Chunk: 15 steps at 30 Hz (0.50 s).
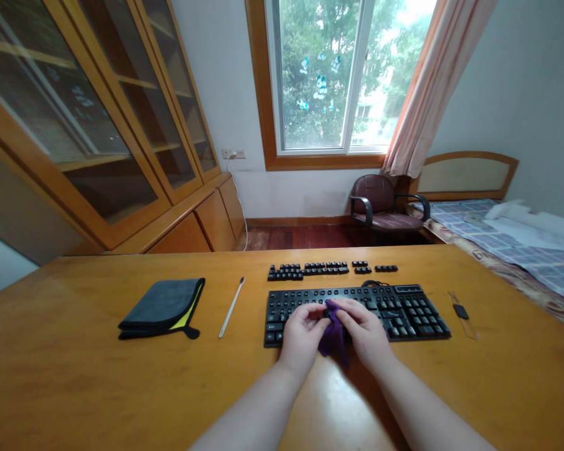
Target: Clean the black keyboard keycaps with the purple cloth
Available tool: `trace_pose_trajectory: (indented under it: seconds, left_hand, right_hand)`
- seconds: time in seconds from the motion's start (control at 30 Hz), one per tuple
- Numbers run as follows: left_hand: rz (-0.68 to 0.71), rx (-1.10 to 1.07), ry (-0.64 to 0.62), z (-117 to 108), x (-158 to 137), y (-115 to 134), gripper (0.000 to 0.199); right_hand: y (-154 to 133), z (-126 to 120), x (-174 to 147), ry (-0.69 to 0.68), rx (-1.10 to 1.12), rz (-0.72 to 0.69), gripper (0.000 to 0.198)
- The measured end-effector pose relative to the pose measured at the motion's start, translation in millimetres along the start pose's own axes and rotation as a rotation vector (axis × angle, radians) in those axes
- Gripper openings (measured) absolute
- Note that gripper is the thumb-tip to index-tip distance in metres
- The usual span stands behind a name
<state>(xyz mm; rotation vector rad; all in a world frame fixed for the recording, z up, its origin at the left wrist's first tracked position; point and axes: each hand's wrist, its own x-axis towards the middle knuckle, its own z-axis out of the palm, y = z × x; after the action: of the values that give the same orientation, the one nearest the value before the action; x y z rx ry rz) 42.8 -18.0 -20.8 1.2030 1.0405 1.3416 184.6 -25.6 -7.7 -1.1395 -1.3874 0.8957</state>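
Both hands meet above the front middle of a black keyboard [423,313], whose upper rows show bare key stems. My right hand [364,332] is closed, thumb and fingers pinching a purple cloth [333,344] that hangs down between the hands. My left hand [305,332] is closed too, its fingertips pinching a small black keycap [328,312] against the cloth; the fingers hide most of it. Behind the keyboard, loose black keycaps [326,268] stand in rows on the wooden desk [169,394].
Left of the keyboard lie a white toothbrush [231,308] and a folded grey cloth [162,307] with a yellow inside. A keycap puller [460,311] with wire loops lies to the right. Beyond the desk are a chair [380,200], a bed and a glass-fronted cabinet.
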Motion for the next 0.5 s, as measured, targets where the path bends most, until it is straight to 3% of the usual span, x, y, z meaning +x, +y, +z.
trace_pose_trajectory:
  seconds: [0.17, 0.27, 0.37, 0.5]
  left_hand:
    - [0.186, 0.307, -0.061, -6.8, -3.4, -0.4, 0.016]
    - [0.227, 0.378, -0.074, -7.2, -5.4, 3.6, 0.019]
    - [0.202, 0.377, -0.060, -4.9, -6.7, 2.9, 0.022]
    - [0.098, 0.222, -0.036, -1.0, -6.8, -2.8, 0.026]
  right_hand:
    - [-1.0, 3.9, -1.1, -0.032, -0.097, 0.042, 0.021]
    - [-2.8, 4.5, -1.5, -0.013, -0.135, 0.058, 0.016]
    - [-4.2, 5.3, -1.8, 0.018, -0.164, 0.088, 0.019]
    - [-3.2, 7.0, -1.2, 0.051, -0.101, 0.142, 0.024]
